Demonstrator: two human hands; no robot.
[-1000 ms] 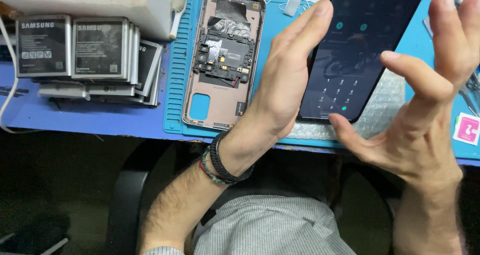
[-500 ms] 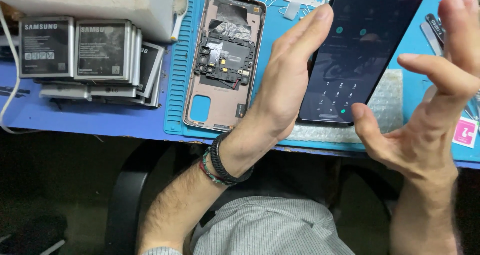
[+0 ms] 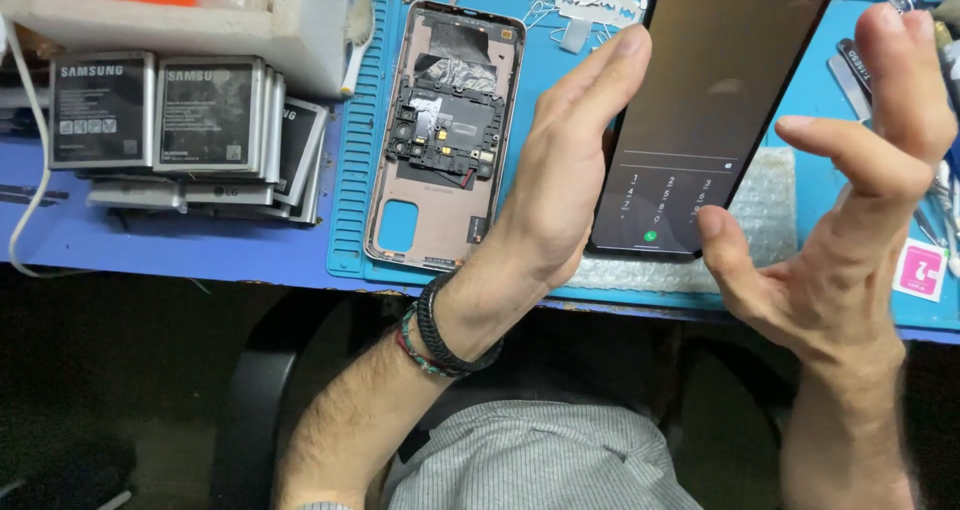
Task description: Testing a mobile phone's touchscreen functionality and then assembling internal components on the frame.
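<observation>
Left hand [image 3: 560, 185] holds the dark phone [image 3: 705, 110] tilted up over the blue mat [image 3: 350, 170], fingers together along its left edge; thumb hidden behind, so grip looks clamped but can't confirm. Right hand [image 3: 850, 230] open, fingers spread, thumb tip at the lit keypad's lower right corner. Opened phone back [image 3: 445, 135] lies flat just left. Batteries [image 3: 180, 120] stacked further left.
</observation>
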